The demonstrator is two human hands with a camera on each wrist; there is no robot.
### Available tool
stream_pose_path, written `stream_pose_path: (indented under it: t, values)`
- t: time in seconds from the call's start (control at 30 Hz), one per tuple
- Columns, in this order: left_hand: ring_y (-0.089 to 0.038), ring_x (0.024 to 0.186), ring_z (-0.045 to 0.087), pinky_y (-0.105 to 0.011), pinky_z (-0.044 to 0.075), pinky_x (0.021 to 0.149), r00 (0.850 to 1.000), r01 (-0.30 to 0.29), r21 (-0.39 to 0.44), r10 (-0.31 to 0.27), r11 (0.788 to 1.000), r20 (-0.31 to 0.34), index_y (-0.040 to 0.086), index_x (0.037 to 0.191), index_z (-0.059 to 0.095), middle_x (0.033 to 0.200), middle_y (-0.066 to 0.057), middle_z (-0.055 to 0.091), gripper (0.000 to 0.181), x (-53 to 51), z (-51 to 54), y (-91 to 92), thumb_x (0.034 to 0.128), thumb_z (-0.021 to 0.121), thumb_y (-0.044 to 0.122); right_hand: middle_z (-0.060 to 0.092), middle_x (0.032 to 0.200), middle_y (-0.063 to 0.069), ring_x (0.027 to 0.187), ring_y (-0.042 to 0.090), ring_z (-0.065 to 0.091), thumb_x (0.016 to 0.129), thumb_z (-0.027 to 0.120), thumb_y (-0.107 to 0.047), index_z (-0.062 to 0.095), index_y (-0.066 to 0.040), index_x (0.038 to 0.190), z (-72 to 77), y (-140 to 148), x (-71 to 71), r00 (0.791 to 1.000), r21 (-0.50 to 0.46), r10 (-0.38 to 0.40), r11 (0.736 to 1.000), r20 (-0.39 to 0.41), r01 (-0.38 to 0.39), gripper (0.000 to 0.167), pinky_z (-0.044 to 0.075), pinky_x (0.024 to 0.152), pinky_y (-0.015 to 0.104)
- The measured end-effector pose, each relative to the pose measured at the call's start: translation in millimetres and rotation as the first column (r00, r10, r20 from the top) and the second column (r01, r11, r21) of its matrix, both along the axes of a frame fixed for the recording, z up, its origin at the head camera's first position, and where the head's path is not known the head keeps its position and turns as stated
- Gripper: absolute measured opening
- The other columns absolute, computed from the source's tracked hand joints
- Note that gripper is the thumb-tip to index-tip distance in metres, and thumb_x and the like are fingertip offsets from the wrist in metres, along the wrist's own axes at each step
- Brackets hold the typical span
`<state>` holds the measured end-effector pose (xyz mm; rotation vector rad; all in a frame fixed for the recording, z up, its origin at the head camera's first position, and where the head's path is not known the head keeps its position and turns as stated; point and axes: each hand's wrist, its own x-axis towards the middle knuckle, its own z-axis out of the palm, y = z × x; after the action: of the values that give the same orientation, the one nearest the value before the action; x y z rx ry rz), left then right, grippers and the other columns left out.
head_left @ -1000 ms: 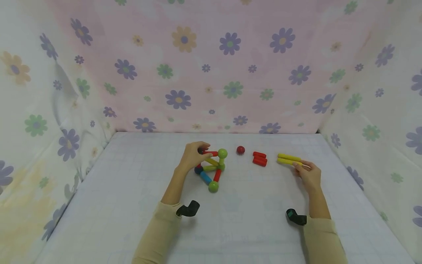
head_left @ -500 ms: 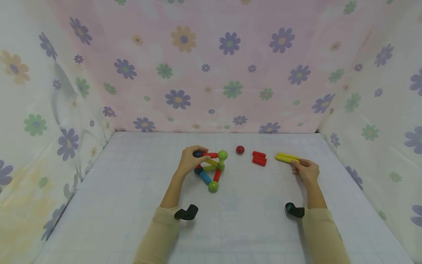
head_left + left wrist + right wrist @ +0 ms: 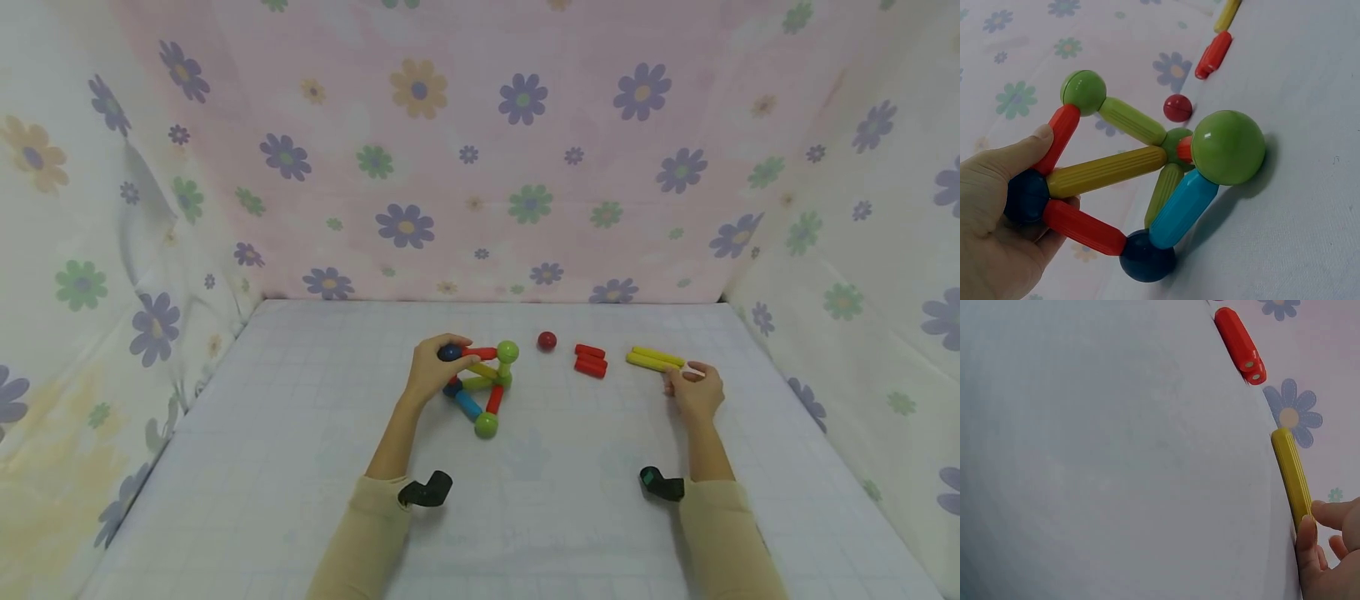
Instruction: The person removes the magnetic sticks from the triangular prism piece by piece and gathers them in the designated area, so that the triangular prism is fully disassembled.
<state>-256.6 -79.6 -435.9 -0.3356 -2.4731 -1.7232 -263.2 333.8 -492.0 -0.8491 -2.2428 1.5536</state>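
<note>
My left hand [image 3: 429,371] grips the dark blue ball [image 3: 1025,195] at the upper left corner of a magnetic ball-and-rod frame [image 3: 468,403], its thumb lying on a red rod [image 3: 1061,134]. In the left wrist view, light green balls [image 3: 1229,148], a yellow rod [image 3: 1110,170], a blue rod [image 3: 1185,207] and a lower dark blue ball [image 3: 1147,256] join in the same frame. Beside the right end of two parallel yellow rods [image 3: 652,361] is my right hand [image 3: 697,396], thumb and fingers parted near the nearer rod [image 3: 1291,469].
A loose red ball [image 3: 547,341] lies right of the frame, toward the back of the white-covered table [image 3: 540,517]. Short red rods [image 3: 591,365] lie between that ball and the yellow rods. Flowered cloth [image 3: 465,167] stands behind and at both sides.
The nearer yellow rod has shifted slightly left, and my right fingers have loosened from it. The frame's upper left ball has come down a little in my left hand.
</note>
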Motion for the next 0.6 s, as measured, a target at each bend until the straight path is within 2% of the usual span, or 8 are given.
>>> stream_pose_path:
  t: [0.13,0.23,0.33,0.43,0.53,0.6]
  values:
    - [-0.029,0.108,0.057,-0.042,0.047,0.093,1.0,0.003,-0.006,-0.003,1.0,0.012,0.0,0.106,0.068,0.111,-0.014,0.065,0.031,0.6,-0.2,0.0,0.081,0.074,0.018,0.049,0.105,0.01,0.066,0.0,0.045,0.088,0.06,-0.018,0.042,-0.001,0.132,4.3,-19.2,5.6,0.999,0.118,0.004,0.993,-0.036,0.001,0.05,0.037,0.05,0.009]
    - [-0.029,0.108,0.057,-0.043,0.046,0.093,1.0,0.006,-0.01,-0.006,1.0,0.011,-0.001,0.107,0.067,0.111,-0.015,0.065,0.032,3.7,0.8,0.0,0.0812,0.073,0.018,0.052,0.105,0.015,0.063,-0.004,0.046,0.088,0.061,-0.013,0.045,0.0,0.129,10.2,-42.8,10.6,0.988,0.134,0.096,0.988,-0.124,-0.08,0.046,0.041,0.05,0.009]
    - [-0.029,0.108,0.057,-0.043,0.047,0.093,1.0,0.008,-0.016,-0.008,1.0,0.0,-0.001,0.106,0.068,0.11,-0.015,0.065,0.031,6.8,1.5,0.5,0.0811,0.073,0.017,0.054,0.106,0.018,0.064,-0.003,0.05,0.09,0.062,-0.015,0.047,0.0,0.128,18.4,-69.2,14.7,0.955,0.127,0.241,0.967,-0.174,-0.221,0.044,0.046,0.054,0.01]
    - [-0.028,0.106,0.058,-0.041,0.048,0.092,1.0,0.006,-0.026,-0.006,1.0,-0.007,0.002,0.105,0.069,0.109,-0.013,0.066,0.029,8.3,0.9,1.4,0.0812,0.073,0.017,0.056,0.107,0.02,0.072,0.012,0.057,0.09,0.063,-0.019,0.051,-0.001,0.127,29.0,-95.7,17.9,0.894,0.128,0.396,0.918,-0.21,-0.376,0.043,0.048,0.058,0.013]
    - [-0.026,0.104,0.059,-0.04,0.048,0.091,1.0,0.012,-0.031,-0.013,0.999,-0.016,0.003,0.105,0.069,0.107,-0.012,0.067,0.027,9.3,-0.2,2.6,0.0815,0.073,0.017,0.058,0.107,0.024,0.08,0.032,0.06,0.09,0.063,-0.015,0.052,0.002,0.126,45.1,-121.5,23.9,0.809,0.13,0.531,0.847,-0.254,-0.515,0.041,0.05,0.06,0.016]
    - [-0.026,0.104,0.059,-0.04,0.048,0.091,0.999,0.023,-0.032,-0.024,0.999,-0.026,0.003,0.104,0.069,0.106,-0.011,0.068,0.026,9.8,-0.7,3.6,0.0822,0.072,0.017,0.058,0.108,0.027,0.084,0.04,0.059,0.089,0.063,-0.01,0.052,0.005,0.126,57.5,-138.2,29.8,0.747,0.149,0.606,0.794,-0.272,-0.589,0.04,0.051,0.06,0.018]
